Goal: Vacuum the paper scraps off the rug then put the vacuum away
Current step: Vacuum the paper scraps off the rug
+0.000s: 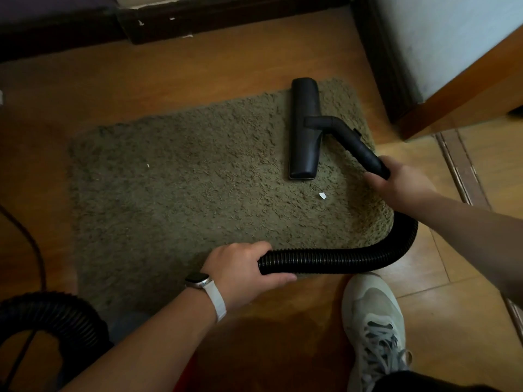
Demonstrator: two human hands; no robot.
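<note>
Firmly, left hand (243,267), right hand (402,182) gripping hose (339,260)

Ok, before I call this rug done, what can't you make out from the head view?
Head view only:
- Vacuum body: cut off by the lower-left edge, where the hose leads.
- Rug under the floor head: covered by it.
- Rug's near edge: hidden by the left hand and hose.
- White speck: too small to call paper.
- Where the wand meets the hose: hidden by the right hand.
</note>
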